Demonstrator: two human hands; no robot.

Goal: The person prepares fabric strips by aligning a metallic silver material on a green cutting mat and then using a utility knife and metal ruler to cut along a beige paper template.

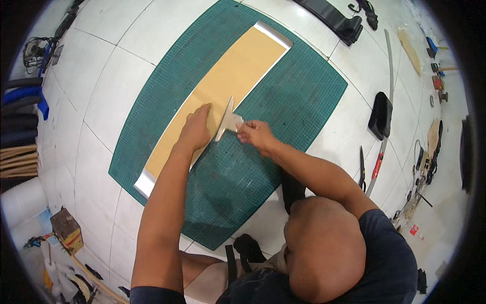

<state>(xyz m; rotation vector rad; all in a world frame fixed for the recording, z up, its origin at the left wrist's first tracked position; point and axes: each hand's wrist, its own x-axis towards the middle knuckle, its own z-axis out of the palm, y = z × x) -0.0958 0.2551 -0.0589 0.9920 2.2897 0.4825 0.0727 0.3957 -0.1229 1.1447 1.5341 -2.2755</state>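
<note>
A: What is the right hand [257,136] doing?

B: Its fingers are closed around the short stem of a smooth, T-shaped scraper of silvery metal [231,121]. The wide straight blade lies at the panel's right edge, just left of those fingers.

A: Which panel?

B: A long, gently curved panel with a matte tan face [238,66] and a shiny silver border, broadest at its two ends. It runs slantwise on the left of the right hand, directly under the left one.

A: And the left hand [195,129]?

B: Loosely open, laid on the tan face near the blade, gripping nothing that I can see. Its palm side is hidden.

A: What's beneath?

B: One green cutting mat with a fine grid and bowed outline [298,96], on glossy white floor tiles [93,66].

A: Count the rest to the right.

B: One black brush with dense bristles [379,115], one slim red-and-black cutter [377,166], one long, thin grey metal strip [390,66].
</note>
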